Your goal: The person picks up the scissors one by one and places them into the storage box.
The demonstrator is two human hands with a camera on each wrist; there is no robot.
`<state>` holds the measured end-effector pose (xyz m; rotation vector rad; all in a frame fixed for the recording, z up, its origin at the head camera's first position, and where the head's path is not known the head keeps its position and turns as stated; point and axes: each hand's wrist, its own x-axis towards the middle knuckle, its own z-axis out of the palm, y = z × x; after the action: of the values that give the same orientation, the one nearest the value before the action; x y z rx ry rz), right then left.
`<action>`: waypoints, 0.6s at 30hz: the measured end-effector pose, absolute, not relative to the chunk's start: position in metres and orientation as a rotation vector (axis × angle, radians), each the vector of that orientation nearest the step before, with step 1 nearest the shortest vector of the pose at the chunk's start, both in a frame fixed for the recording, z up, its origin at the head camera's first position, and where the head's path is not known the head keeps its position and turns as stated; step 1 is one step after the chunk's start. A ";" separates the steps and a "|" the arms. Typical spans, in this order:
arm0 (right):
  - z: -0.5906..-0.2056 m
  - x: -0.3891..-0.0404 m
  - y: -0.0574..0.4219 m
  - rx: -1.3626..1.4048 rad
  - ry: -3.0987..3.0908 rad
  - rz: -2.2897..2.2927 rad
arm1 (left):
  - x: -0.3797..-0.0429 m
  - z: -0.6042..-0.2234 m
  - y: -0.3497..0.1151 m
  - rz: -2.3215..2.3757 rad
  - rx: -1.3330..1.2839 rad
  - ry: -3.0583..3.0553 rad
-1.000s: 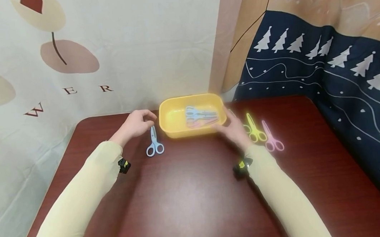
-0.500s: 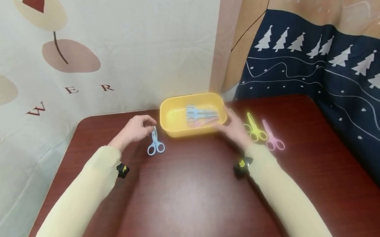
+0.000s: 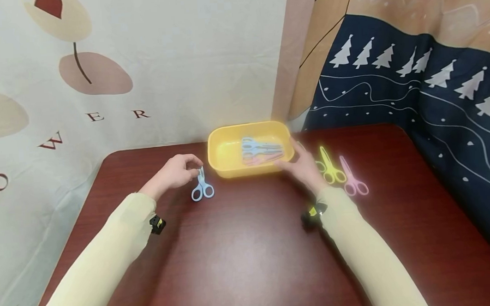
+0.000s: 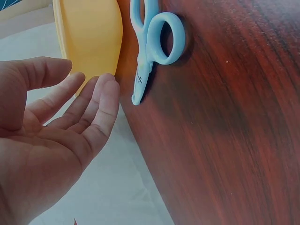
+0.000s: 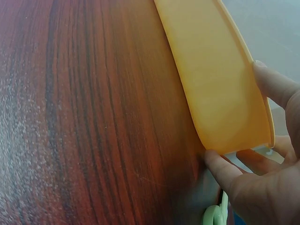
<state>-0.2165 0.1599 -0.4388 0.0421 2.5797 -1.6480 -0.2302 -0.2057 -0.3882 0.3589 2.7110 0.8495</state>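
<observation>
Head view: a person in cream sleeves reaches over a dark red table (image 3: 242,255). Just left of a yellow box (image 3: 229,173) lies a pair of blue scissors (image 3: 201,179). Its long axis runs away from the person, handles near, blade tips toward the back edge. The left hand (image 3: 177,172) is by far the nearer one, arched beside those tips, on the side away from the box; contact cannot be told from here. The right hand (image 3: 305,166) is at the box's right end. Inside the box are blue and pink scissors (image 3: 250,148); beyond the right hand lie yellow scissors (image 3: 331,169) and pink scissors (image 3: 351,177).

Left wrist view: the fingers are gently bent, with a moderate gap to the thumb and nothing between them. The blue scissors lie just beside the fingertips, apart from them, tips closest and handles farther off. The box's wall stands behind the fingers.

Right wrist view: the thumb presses the box's rim while the other fingers wrap its end, gripping it. A pale green handle (image 5: 214,215) shows below.
</observation>
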 end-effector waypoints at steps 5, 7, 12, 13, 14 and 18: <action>-0.439 -0.217 0.160 0.039 2.572 -1.662 | -0.226 -0.391 -0.204 0.834 0.367 2.714; -0.440 -0.217 0.160 0.036 2.567 -1.676 | -0.223 -0.393 -0.203 0.822 0.384 2.706; -0.441 -0.217 0.161 0.025 2.571 -1.680 | -0.216 -0.400 -0.200 0.783 0.417 2.688; -0.441 -0.217 0.161 0.022 2.572 -1.678 | -0.215 -0.401 -0.200 0.775 0.417 2.692; -0.441 -0.217 0.161 0.022 2.572 -1.678 | -0.214 -0.403 -0.199 0.768 0.415 2.701; -0.440 -0.217 0.159 0.013 2.561 -1.696 | -0.212 -0.409 -0.199 0.747 0.422 2.731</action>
<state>-0.2173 0.1593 -0.4401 0.0131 2.5608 -1.6959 -0.2118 -0.1988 -0.4089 0.4223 2.7312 0.7471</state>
